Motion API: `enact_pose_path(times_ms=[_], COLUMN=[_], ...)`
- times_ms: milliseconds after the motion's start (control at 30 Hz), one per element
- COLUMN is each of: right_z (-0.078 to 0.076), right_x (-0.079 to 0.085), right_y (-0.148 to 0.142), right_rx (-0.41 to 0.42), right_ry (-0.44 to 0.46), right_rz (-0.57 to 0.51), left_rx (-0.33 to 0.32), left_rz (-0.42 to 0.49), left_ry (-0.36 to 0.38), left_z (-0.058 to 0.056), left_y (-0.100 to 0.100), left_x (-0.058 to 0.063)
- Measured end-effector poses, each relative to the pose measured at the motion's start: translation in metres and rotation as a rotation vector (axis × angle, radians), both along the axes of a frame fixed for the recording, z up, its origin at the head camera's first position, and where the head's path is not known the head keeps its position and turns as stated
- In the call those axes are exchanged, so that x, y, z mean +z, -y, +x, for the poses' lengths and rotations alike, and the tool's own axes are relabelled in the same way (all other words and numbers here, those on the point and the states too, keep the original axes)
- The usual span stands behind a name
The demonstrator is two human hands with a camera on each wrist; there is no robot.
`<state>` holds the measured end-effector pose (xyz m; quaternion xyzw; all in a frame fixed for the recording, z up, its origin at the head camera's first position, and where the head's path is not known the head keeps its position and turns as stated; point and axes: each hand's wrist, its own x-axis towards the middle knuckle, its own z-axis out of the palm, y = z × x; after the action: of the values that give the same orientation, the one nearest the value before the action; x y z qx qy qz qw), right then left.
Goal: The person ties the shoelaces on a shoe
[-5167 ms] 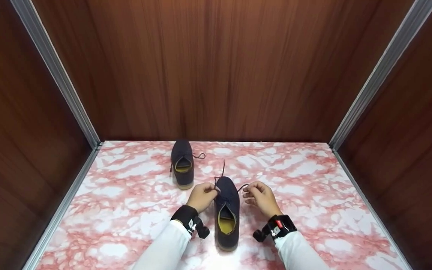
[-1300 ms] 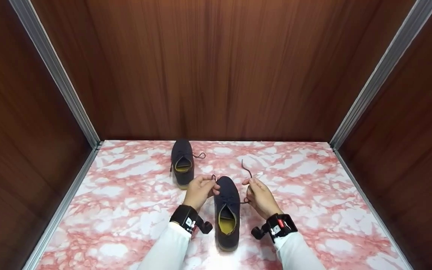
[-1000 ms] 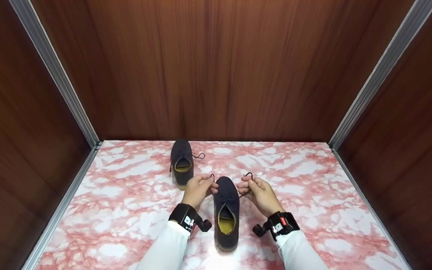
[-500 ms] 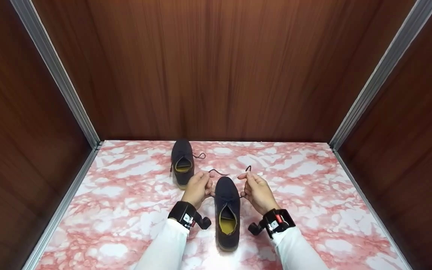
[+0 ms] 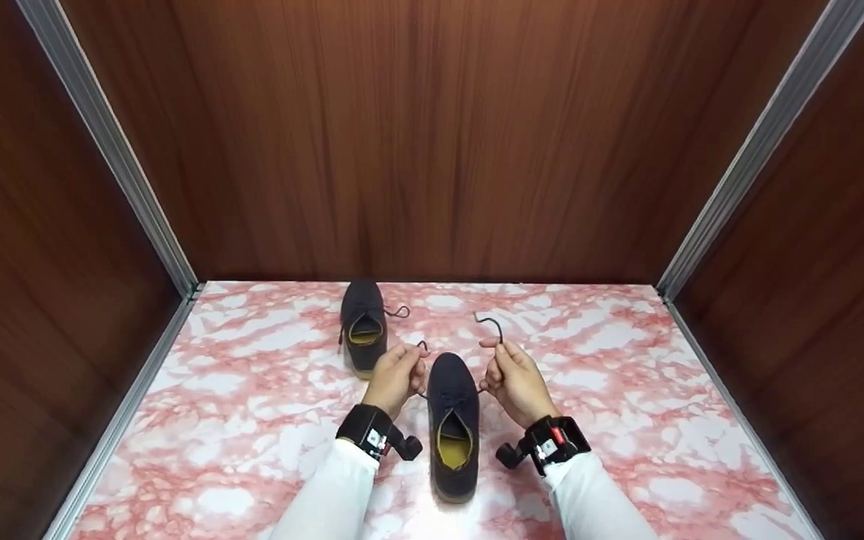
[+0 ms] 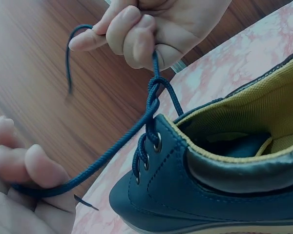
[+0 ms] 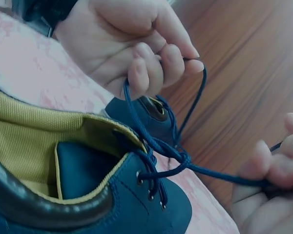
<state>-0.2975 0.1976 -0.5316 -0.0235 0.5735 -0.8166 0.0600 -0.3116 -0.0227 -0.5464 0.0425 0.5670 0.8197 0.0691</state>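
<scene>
A dark navy lace-up shoe [image 5: 450, 371] with a yellow lining points away from me, between my hands. My left hand [image 5: 394, 379] is at its left side, fingers curled round one strand of the shoelace [image 7: 133, 109], thumb and forefinger pinching it. At the right side, my right hand [image 5: 516, 382] grips the other strand, whose free end [image 5: 498, 327] curls up past the thumb and fingertip. Both strands run out taut from a twisted crossing [image 7: 184, 160] over the eyelets. Part of each strand is hidden inside the fingers.
A matching shoe [image 5: 364, 300] stands further back on the left, its lace loop [image 5: 400, 311] lying out to the right. The red-and-white marbled tabletop [image 5: 589, 450] is bounded by brown wood-grain panels [image 5: 432, 150] with grey metal corner posts [image 5: 766, 150].
Earlier, the laces hung looser and the right fingers were straighter. Since half a second ago, the left free end has swung back from the toe; more of the right end shows above the fingertips.
</scene>
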Motion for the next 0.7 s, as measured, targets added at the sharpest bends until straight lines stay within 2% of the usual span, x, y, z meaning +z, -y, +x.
enact_pose_path(times_ms=[167, 367, 500, 700], right_z=[0.0, 0.005, 0.007, 0.002], right_x=[0.004, 0.02, 0.027, 0.015], right_y=[0.005, 0.016, 0.021, 0.01], right_rx=[-0.013, 0.033, 0.04, -0.039], right_ry=[-0.002, -0.085, -0.109, -0.061], right_rz=[-0.038, -0.043, -0.056, -0.073], left_rx=[-0.004, 0.024, 0.032, 0.061], left_rz=[0.018, 0.025, 0.027, 0.024], left_ry=[0.002, 0.016, 0.018, 0.018], left_z=[0.001, 0.001, 0.001, 0.002], left_y=[0.0, 0.001, 0.0, 0.002], left_x=[0.001, 0.0, -0.002, -0.003])
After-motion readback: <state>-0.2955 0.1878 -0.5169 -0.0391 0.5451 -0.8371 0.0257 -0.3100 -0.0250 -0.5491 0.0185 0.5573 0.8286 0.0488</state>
